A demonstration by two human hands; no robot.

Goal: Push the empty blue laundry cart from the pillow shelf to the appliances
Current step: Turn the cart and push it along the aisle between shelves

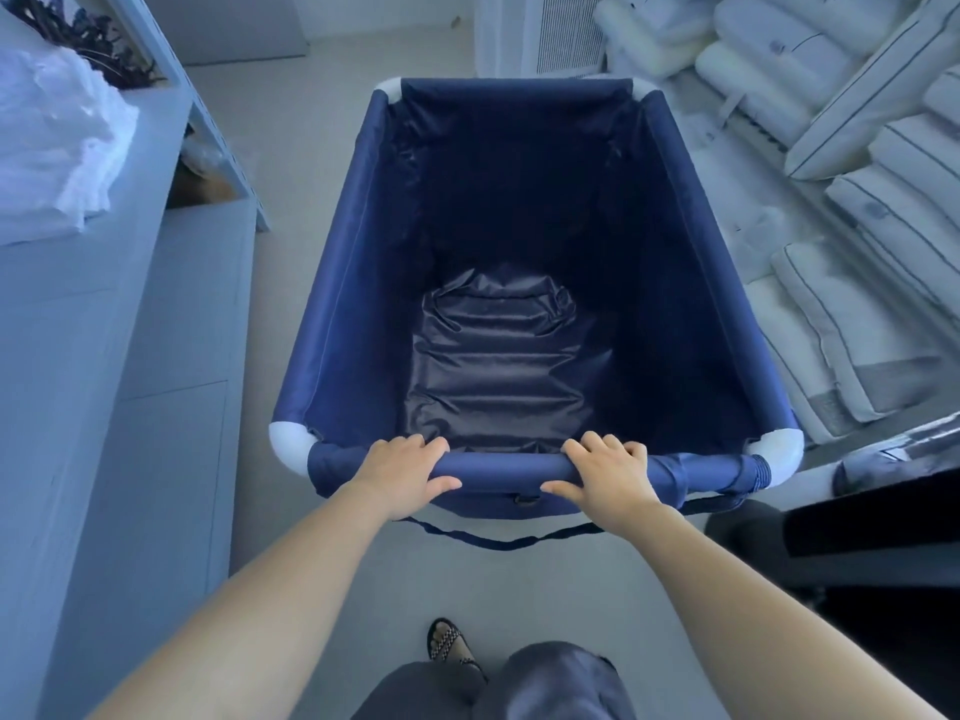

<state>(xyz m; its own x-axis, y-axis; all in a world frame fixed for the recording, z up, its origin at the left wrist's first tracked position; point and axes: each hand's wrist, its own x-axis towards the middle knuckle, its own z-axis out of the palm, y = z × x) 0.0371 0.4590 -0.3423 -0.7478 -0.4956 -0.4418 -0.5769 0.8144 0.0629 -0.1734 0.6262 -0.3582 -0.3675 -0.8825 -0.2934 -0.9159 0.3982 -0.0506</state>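
The blue fabric laundry cart stands straight in front of me on the pale floor, with white corner joints on its frame and nothing inside but its crumpled dark lining. My left hand grips the near top rail left of centre, fingers over the top and thumb underneath. On the same rail, right of centre, my right hand holds on in the same way. A dark strap hangs loose below the rail.
Stacked white pillows fill the shelf along the right, close to the cart's side. A long pale counter with a white cloth bundle runs along the left. A white louvred unit stands ahead. Dark objects sit at lower right.
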